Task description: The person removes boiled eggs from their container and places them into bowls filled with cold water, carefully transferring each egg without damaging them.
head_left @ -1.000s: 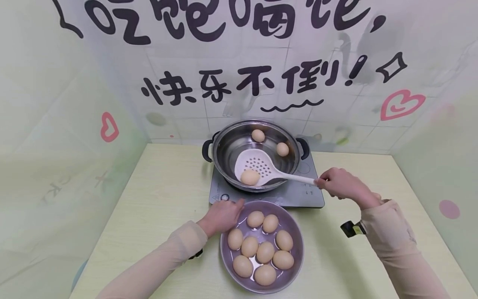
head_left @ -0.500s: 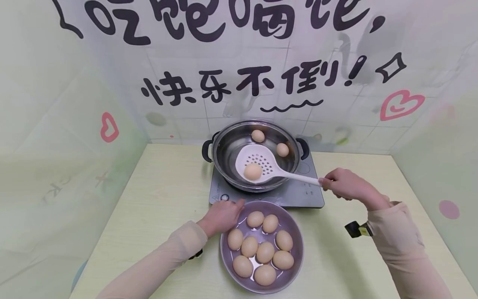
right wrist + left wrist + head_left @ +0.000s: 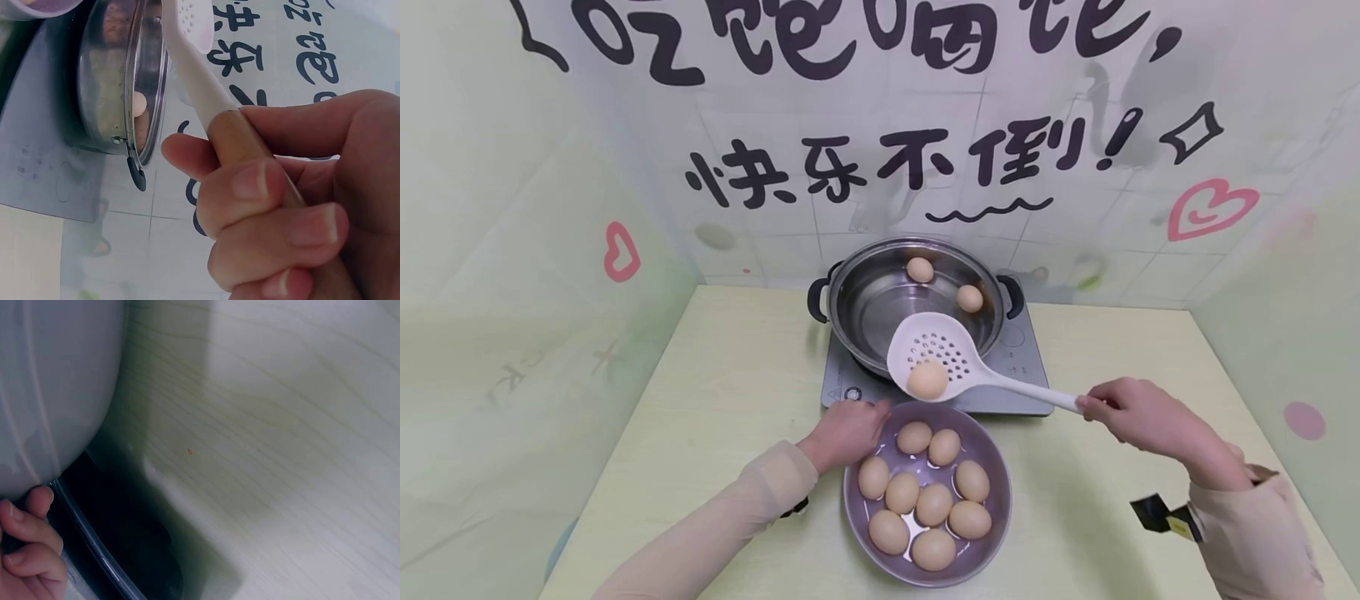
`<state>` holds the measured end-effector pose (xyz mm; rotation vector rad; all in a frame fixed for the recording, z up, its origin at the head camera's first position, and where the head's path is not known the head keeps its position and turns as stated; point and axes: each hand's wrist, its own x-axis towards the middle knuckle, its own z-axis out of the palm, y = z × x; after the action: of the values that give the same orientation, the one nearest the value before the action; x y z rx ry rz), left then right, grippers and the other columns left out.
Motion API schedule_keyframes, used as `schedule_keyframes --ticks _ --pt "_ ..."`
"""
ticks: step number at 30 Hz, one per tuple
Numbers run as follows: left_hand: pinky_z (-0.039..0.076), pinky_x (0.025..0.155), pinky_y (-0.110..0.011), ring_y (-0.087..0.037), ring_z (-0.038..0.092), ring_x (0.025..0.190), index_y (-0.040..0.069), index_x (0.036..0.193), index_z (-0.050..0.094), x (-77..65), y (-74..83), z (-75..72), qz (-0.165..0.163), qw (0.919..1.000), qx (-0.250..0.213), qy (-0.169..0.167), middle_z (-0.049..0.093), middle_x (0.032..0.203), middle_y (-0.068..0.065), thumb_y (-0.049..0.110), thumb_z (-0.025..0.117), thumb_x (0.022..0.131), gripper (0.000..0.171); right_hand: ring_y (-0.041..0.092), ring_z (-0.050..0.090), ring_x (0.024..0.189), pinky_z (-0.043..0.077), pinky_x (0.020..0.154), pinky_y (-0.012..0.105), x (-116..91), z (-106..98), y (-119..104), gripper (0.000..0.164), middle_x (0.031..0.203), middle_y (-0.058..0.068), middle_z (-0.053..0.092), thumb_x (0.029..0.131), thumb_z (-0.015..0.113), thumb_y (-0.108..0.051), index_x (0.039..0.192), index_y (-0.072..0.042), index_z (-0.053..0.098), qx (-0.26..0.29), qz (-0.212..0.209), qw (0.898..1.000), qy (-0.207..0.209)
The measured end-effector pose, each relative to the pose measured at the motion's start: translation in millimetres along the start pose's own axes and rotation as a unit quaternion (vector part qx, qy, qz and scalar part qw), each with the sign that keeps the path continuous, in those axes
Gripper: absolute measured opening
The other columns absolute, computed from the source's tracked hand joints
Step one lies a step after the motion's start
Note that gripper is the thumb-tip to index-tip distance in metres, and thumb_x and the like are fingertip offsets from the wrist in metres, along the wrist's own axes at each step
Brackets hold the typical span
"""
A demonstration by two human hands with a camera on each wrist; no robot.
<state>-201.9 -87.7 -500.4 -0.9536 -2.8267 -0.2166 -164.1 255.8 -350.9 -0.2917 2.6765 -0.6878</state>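
Note:
My right hand (image 3: pixel 1150 421) grips the wooden handle (image 3: pixel 237 139) of a white slotted skimmer (image 3: pixel 942 333), its fingers curled round it in the right wrist view. One brown egg (image 3: pixel 927 380) rests in the skimmer's bowl, above the near rim of a steel pot (image 3: pixel 880 312). Two more eggs lie in the pot, one egg (image 3: pixel 920 270) at the back and one egg (image 3: pixel 970 298) at the right. My left hand (image 3: pixel 847 433) holds the upper left rim of a purple-grey bowl (image 3: pixel 1000 508); its curled fingers (image 3: pixel 34 540) touch the bowl's outer wall. Several eggs (image 3: pixel 934 505) sit in that bowl.
The pot stands on a flat grey induction cooker (image 3: pixel 1022 392) with the bowl close at its front edge. Black side handles (image 3: pixel 817 300) jut from the pot. A printed wall covering (image 3: pixel 760 250) rises behind the pale wooden table (image 3: pixel 722 392).
My right hand has drawn the skimmer with its egg toward me and to the right, out over the pot's near rim. My left hand and the bowl have stayed in place.

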Motion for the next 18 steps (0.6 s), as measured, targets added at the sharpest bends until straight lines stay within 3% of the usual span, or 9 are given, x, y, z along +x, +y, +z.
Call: schedule_keyframes --ticks 7,18 --pt "0.041 0.043 -0.034 -0.021 0.057 0.051 0.009 0.093 0.055 1.4 -0.9 -1.4 0.000 0.9999 0.007 -0.013 0.054 0.056 -0.003 0.017 0.048 0.089 0.011 0.005 0.033 0.042 0.029 0.040 0.022 -21.5 19.6 8.0 0.023 0.051 -0.006 0.039 0.093 0.049 -0.026 0.080 -0.011 0.061 -0.019 0.008 1.000 0.014" --pt "0.040 0.041 -0.033 -0.023 0.058 0.052 0.013 0.085 0.050 0.9 -0.6 0.0 0.002 1.0000 -0.001 0.000 0.055 0.055 -0.003 0.020 0.048 0.090 0.009 0.004 0.032 0.043 0.027 0.042 0.022 -34.1 49.7 21.5 0.020 0.051 -0.008 0.037 0.090 0.053 -0.033 0.079 -0.019 0.063 -0.034 0.033 0.999 0.015"
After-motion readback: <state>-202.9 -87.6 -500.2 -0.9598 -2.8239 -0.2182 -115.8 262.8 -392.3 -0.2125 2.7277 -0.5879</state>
